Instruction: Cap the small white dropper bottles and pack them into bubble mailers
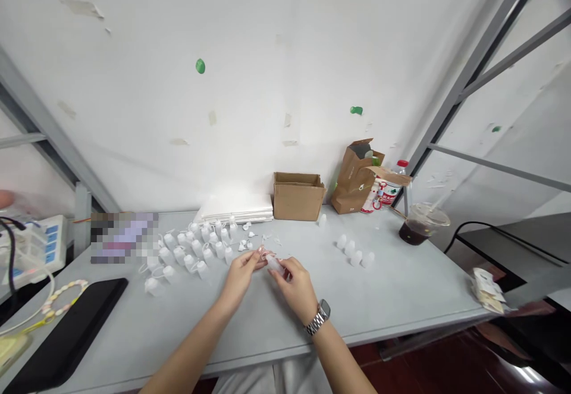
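Above the middle of the table, my right hand (295, 287) is closed around a small translucent white bottle (275, 265), which lies tilted toward my left hand. My left hand (244, 270) has its fingertips pinched at the bottle's top end; what they grip there is too small to make out. To the left stand several rows of similar small bottles (179, 256), many with thin strap loops. Loose small white caps (243, 244) lie just beyond my left hand. Several small bottles without visible loops (355, 258) stand to the right.
At the back are a white stack of sheets (234, 208), an open cardboard box (298, 199) and a brown paper bag (354, 183). A cup of dark drink (414, 230) stands at the right. On the left lies a black flat pad (71, 331) beside a beaded bracelet (66, 299).
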The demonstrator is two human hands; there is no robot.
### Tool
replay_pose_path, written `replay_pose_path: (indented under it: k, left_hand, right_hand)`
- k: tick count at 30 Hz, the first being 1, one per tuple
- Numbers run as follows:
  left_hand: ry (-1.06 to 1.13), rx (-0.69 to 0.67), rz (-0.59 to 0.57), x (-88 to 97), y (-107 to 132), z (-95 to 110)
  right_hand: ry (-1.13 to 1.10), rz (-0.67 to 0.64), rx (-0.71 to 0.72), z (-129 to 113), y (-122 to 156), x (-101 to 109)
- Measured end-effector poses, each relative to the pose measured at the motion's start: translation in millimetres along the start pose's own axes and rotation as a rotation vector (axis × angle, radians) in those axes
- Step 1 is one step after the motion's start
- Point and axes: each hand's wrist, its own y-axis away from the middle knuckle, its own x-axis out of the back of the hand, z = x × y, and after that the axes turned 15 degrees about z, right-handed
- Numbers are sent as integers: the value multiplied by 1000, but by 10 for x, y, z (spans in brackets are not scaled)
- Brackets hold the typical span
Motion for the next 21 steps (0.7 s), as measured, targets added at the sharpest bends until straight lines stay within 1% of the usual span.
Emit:
replay_pose_path:
  k: [3, 8, 12, 15, 18, 21]
  left_hand:
    - [34, 8, -6, 6, 0, 1]
    - [94, 23, -2, 21, -6, 13]
    - [124, 31, -2, 14, -1, 21]
    - [133, 27, -2, -6, 15, 27]
    - [147, 12, 16, -18, 28, 23]
    - [164, 7, 28, -18, 38, 21]
  right_hand:
    - [12, 3, 19, 12, 12, -7]
    - [-57, 11, 33, 2, 24, 3]
    - [-73, -42, 50, -21, 43, 6]
    - [-22, -67, 61, -19, 51, -14]
    - [21, -47, 57, -4, 42, -34]
    - [-6, -5, 38, 5, 27, -41]
